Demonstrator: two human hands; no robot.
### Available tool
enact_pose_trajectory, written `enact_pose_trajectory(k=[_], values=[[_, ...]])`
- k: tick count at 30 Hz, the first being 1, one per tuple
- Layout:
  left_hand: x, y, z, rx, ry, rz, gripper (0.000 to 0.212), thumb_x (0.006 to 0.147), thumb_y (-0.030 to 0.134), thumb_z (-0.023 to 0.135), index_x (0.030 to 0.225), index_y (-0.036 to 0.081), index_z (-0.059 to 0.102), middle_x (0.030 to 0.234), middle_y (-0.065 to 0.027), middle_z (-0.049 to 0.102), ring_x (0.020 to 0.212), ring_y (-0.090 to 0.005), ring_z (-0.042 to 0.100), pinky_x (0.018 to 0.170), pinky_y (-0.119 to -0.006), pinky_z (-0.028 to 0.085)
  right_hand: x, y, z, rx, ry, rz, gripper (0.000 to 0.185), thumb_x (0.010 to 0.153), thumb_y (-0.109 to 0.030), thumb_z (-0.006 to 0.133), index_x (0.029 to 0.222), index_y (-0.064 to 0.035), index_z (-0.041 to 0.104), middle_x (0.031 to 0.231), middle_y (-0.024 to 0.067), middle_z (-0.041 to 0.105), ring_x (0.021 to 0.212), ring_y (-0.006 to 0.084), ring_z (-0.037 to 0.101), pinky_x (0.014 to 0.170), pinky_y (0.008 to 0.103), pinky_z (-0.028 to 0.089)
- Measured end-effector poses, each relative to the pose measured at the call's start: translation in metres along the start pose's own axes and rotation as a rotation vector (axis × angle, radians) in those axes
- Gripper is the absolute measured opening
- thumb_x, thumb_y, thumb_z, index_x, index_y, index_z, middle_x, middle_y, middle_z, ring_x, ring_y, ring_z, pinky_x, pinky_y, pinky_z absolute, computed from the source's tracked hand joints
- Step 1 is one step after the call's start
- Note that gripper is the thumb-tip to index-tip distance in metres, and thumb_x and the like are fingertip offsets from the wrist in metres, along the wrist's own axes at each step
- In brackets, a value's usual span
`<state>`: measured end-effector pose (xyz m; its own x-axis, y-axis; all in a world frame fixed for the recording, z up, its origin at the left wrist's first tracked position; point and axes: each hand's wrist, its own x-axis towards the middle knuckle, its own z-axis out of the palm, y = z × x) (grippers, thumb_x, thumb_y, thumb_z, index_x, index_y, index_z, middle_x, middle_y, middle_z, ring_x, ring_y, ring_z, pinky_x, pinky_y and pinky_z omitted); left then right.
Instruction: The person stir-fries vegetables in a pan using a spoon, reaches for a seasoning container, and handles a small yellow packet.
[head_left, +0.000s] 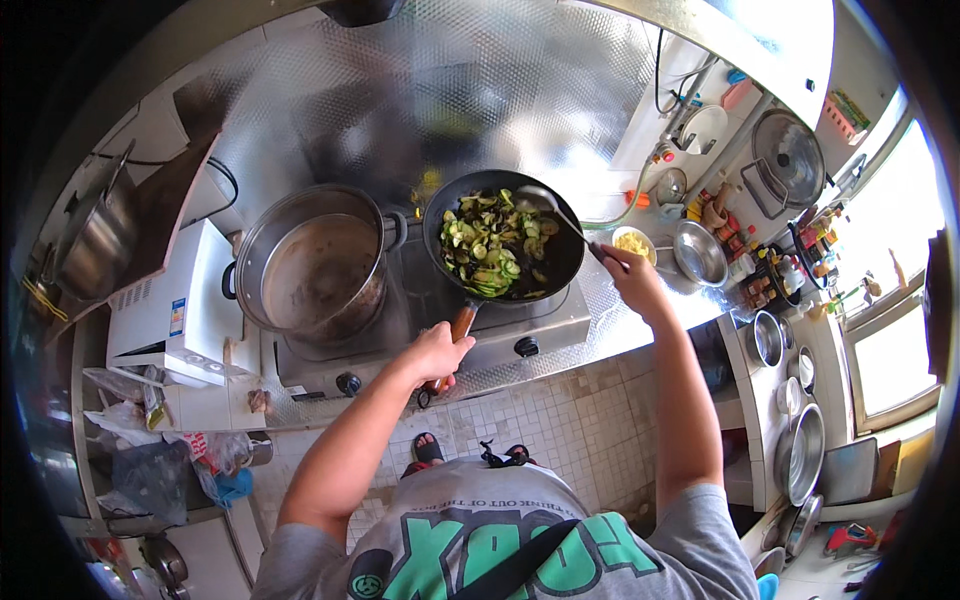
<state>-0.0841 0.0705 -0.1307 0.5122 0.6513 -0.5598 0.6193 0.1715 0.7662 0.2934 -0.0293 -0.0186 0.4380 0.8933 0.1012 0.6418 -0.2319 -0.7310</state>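
A dark frying pan (559, 279) sits over the right side of the gas stove (559, 319). Sliced green vegetables (487, 244), mixed with darker pieces, lie in it. Around the pan's wooden handle (464, 322) my left hand (439, 352) is closed. My right hand (631, 279) grips the dark handle of a metal ladle (536, 199), whose bowl is inside the pan at its upper right edge. Just beyond that hand is a small bowl (651, 238) of yellow chopped food (631, 244).
A large steel pot (307, 196) holding cloudy liquid stands left of the pan. Farther left is a white appliance (169, 300). On the right are a metal bowl (700, 253), bottles (739, 240) and a gas hose (626, 206). A hood edge (697, 34) hangs overhead.
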Motion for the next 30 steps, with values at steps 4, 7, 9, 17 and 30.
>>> enact_pose_trajectory(k=[4,7,9,17,30], values=[[0.002,-0.002,0.000,0.001,0.000,0.013,0.052,0.121,0.041,0.070,0.134,-0.008,0.058,0.090,-0.0155,0.073,0.061,-0.0228,0.074,0.047,-0.044,0.061,0.023,0.000,0.064,0.361,-0.170,0.310,0.044,0.125,-0.031,0.065,0.163,-0.0098,0.071,0.077,-0.0025,0.059,0.058,0.0092,0.050,0.052,0.0292,0.041],[-0.001,0.002,0.000,-0.003,-0.033,0.005,0.050,0.122,0.040,0.070,0.141,-0.003,0.052,0.089,-0.0102,0.067,0.059,-0.0197,0.069,0.048,-0.042,0.058,0.011,-0.004,0.009,0.638,-0.271,0.439,0.041,0.127,-0.032,0.061,0.162,-0.0164,0.073,0.073,-0.0092,0.047,0.052,0.0015,0.036,0.047,0.0208,0.027],[-0.001,0.006,0.001,0.003,-0.038,-0.004,0.049,0.122,0.040,0.070,0.140,-0.003,0.052,0.089,-0.0101,0.067,0.059,-0.0203,0.070,0.048,-0.042,0.058,0.016,-0.011,0.015,0.628,-0.193,0.414,0.041,0.127,-0.033,0.061,0.162,-0.0150,0.073,0.075,-0.0077,0.049,0.054,0.0035,0.037,0.047,0.0220,0.029],[-0.006,0.006,-0.003,-0.010,-0.016,-0.016,0.048,0.122,0.040,0.069,0.136,-0.002,0.052,0.090,-0.0104,0.067,0.060,-0.0204,0.070,0.048,-0.042,0.059,0.024,-0.023,0.012,0.488,-0.396,0.395,0.041,0.125,-0.028,0.065,0.162,-0.0139,0.075,0.073,-0.0108,0.048,0.055,0.0015,0.041,0.047,0.0229,0.028],[-0.009,0.004,-0.003,-0.014,0.012,0.006,0.050,0.122,0.038,0.069,0.128,-0.010,0.057,0.091,-0.0161,0.072,0.059,-0.0231,0.073,0.046,-0.044,0.058,-0.003,-0.058,0.024,-0.348,-0.249,-0.268,0.038,0.115,-0.026,0.076,0.153,-0.0183,0.082,0.118,0.0234,0.087,0.100,0.0368,0.085,0.094,0.0460,0.065]])
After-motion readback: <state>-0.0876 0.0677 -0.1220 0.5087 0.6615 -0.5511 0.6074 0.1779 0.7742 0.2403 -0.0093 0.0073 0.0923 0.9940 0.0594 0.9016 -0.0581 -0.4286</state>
